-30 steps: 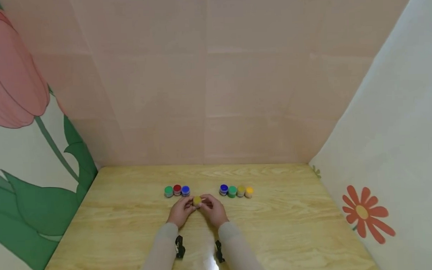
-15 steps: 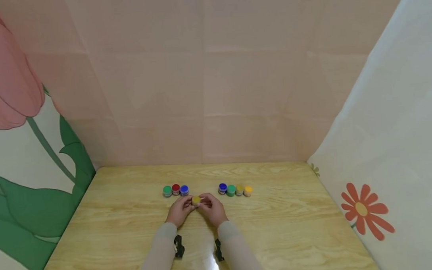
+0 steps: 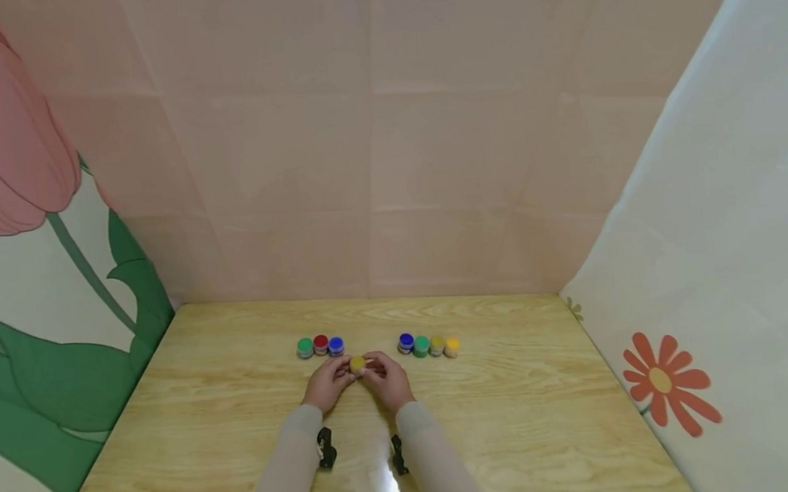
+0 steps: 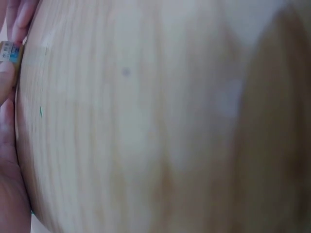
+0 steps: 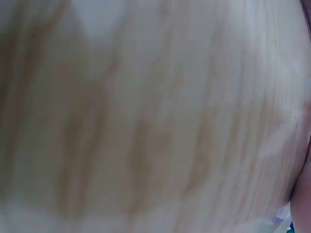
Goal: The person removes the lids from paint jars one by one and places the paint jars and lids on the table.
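Observation:
A small paint pot with an ochre-yellow lid (image 3: 357,364) stands between my two hands at the middle of the table. My left hand (image 3: 326,386) pinches it from the left and my right hand (image 3: 389,383) from the right, thumbs towards me. In the left wrist view the printed label of the paint pot (image 4: 10,52) shows at the left edge beside the fingers. Just behind my left hand sits a pot with a blue lid (image 3: 335,346). Only a sliver of my right hand (image 5: 302,194) appears in the right wrist view; the pot is out of sight there.
Left of the blue-lidded pot stand a red-lidded pot (image 3: 321,344) and a green-lidded pot (image 3: 305,347). To the right, another row has dark blue (image 3: 406,342), green (image 3: 421,346), ochre (image 3: 436,346) and orange-yellow (image 3: 452,347) pots. A wood-grain table (image 3: 536,400) meets papered walls.
The head view has shifted slightly, moving everything a little to the left in it. My hands stay around the ochre-lidded paint pot, and the two rows of pots stand as before.

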The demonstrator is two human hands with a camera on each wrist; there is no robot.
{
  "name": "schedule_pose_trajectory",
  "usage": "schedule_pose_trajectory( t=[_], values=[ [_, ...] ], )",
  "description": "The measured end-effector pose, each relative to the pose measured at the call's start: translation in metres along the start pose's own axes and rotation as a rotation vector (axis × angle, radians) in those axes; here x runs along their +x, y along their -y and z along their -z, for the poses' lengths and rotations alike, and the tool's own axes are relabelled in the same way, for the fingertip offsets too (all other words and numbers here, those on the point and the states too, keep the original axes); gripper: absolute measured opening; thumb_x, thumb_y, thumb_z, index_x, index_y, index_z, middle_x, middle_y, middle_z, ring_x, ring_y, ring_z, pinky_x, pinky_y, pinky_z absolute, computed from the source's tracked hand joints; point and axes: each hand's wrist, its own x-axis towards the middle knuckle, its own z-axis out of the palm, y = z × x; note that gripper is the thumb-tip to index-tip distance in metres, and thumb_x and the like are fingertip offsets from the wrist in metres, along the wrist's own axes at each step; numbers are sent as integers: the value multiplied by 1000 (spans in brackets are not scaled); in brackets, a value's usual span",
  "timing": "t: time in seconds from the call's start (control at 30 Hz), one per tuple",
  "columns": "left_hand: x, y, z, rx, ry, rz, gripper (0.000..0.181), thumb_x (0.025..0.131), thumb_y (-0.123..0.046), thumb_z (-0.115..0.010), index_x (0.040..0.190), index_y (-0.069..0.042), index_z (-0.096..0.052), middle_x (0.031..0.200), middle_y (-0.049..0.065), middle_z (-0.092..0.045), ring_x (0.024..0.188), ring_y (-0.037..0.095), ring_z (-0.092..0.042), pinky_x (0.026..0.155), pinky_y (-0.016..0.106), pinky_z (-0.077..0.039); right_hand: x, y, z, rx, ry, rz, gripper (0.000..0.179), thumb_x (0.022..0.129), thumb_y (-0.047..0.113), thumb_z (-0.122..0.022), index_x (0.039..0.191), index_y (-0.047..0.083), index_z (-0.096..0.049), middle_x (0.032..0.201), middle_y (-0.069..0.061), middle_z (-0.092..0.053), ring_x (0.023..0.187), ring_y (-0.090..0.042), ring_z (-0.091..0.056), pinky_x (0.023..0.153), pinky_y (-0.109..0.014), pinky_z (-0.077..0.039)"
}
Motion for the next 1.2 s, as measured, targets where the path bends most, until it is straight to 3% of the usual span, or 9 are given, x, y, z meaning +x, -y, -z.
schedule_pose_trajectory(
  t=[0.27,0.5,0.67,0.93,1.2],
  values=[
    [-2,-3,0,30,-1,-1,36,93,-4,-71,128,2,-64,122,20,-65,111,34,-67,96,43,-56,-4,1,0,-23,14,14,28,97,14,-71,123,8,-67,109,-11,-71,103,-28,-67,92,-42,-57],
    [-4,-9,2,24,-12,-11,34,93,-3,-72,126,4,-65,119,21,-65,109,36,-67,95,45,-56,-2,1,-2,2,3,24,28,94,12,-74,120,7,-66,106,-11,-71,101,-26,-68,88,-34,-58],
    [-4,-7,2,19,-13,-19,34,93,-4,-72,125,3,-66,119,19,-66,109,35,-67,95,44,-56,-3,0,-2,-30,-4,37,26,95,15,-72,121,9,-67,109,-11,-71,102,-27,-68,89,-40,-58],
    [-1,-2,1,8,-2,0,35,93,-4,-72,127,2,-65,121,19,-65,111,34,-67,96,42,-56,-2,1,1,-42,39,28,30,99,14,-68,128,8,-65,115,-12,-70,108,-28,-67,95,-42,-57],
    [-1,-2,1,-15,4,36,36,94,-5,-72,129,1,-65,121,17,-65,112,32,-66,97,42,-55,-4,3,2,-4,30,-1,24,98,15,-69,120,7,-63,109,-10,-71,104,-25,-68,91,-36,-58]
  ],
)
